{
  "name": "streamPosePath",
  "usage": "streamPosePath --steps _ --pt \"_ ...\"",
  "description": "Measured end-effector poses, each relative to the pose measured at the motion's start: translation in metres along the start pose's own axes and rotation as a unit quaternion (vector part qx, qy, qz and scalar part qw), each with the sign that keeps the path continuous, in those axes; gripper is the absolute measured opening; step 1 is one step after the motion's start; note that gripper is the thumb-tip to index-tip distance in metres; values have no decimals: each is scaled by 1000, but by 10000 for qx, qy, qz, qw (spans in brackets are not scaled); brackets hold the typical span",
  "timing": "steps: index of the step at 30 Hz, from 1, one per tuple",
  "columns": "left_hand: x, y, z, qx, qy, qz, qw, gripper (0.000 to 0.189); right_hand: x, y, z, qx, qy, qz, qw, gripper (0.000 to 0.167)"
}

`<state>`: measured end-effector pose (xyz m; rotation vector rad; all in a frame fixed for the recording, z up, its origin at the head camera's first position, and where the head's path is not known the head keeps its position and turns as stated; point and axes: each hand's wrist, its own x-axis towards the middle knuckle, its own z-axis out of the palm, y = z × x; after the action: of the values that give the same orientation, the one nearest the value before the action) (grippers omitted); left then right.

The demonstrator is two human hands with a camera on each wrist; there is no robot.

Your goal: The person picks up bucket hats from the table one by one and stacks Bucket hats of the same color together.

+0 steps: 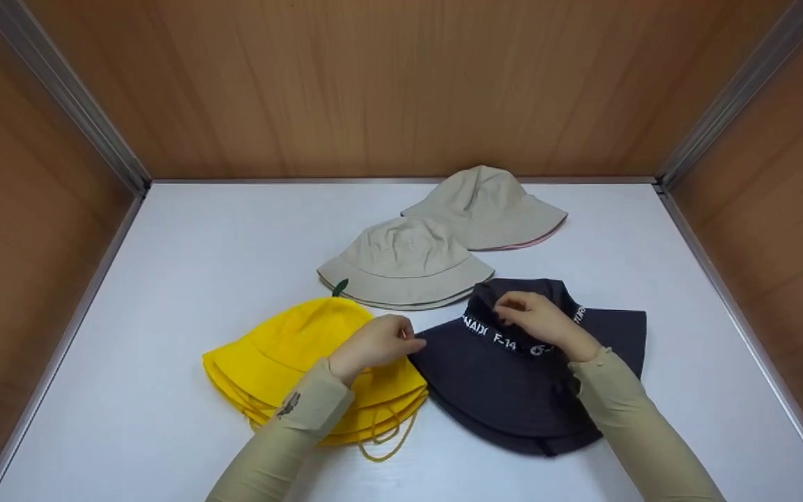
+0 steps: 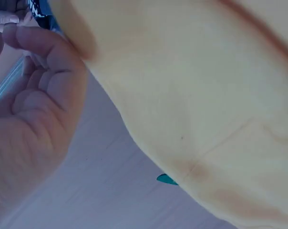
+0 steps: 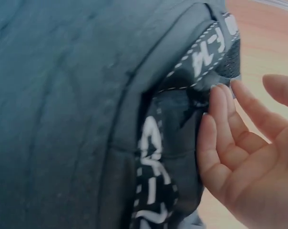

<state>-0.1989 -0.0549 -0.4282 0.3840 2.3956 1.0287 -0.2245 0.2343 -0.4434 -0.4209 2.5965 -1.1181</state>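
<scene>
A stack of yellow bucket hats point(image 1: 283, 348) lies at front left, a green leaf tab point(image 1: 339, 287) on top and a yellow cord point(image 1: 391, 446) trailing from the brim. Over its right side is my left hand point(image 1: 377, 343), fingers loosely curled and holding nothing; in the left wrist view it appears beside the yellow fabric point(image 2: 182, 95). Dark wide-brimmed hats point(image 1: 492, 390), stacked, lie to the right, with white lettering on the band point(image 1: 502, 340). My right hand point(image 1: 544, 324) is at the dented crown, relaxed fingertips against the cloth point(image 3: 177, 119) and thumb apart.
Two beige bucket hats lie behind: a nearer one point(image 1: 401, 258) and another point(image 1: 485, 209) with a reddish brim edge, near the back wall. Wood-patterned panels point(image 1: 401, 84) enclose the white table point(image 1: 185, 265) at the back and on both sides.
</scene>
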Motion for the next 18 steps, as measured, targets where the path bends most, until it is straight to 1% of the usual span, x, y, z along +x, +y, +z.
streamPosePath --steps 2,4,7,8,9,10,11,12,13,14,15,17,18 --pt "1 -1 5 90 -152 -95 9998 21 2 2 -3 141 -178 86 9997 25" --pt "2 -1 8 137 -230 -180 9995 21 5 2 -11 432 -379 256 9980 28" --pt "3 -1 11 203 -269 -235 9992 22 14 -3 -35 1039 -548 507 9918 32" --pt "3 -2 12 224 -284 -243 9990 22 18 -5 -45 1324 -538 603 9879 31" --pt "3 -2 12 239 -290 -241 9990 22 22 -7 -55 1707 -504 674 9817 28" --pt "2 -2 13 252 -282 -216 9991 22 26 -7 -66 2138 -424 748 9731 26" --pt "2 -2 13 270 -259 -187 9991 22 31 -8 -76 2647 -309 804 9605 24" --pt "2 -3 14 287 -236 -160 9992 22 36 -7 -86 3201 -184 869 9432 23" --pt "2 -3 15 290 -206 -131 9993 22 41 -5 -94 3807 -45 978 9195 21" --pt "2 -4 15 292 -182 -117 9993 22 46 -2 -100 4419 91 1120 8900 20" --pt "2 -4 16 289 -162 -99 9994 21 51 1 -105 5006 229 1294 8556 19" --pt "2 -5 17 249 -158 -119 9995 21 60 7 -109 5898 528 1706 7876 18" --pt "3 -6 18 209 -172 -151 9995 21 64 10 -108 6239 648 1923 7547 20"
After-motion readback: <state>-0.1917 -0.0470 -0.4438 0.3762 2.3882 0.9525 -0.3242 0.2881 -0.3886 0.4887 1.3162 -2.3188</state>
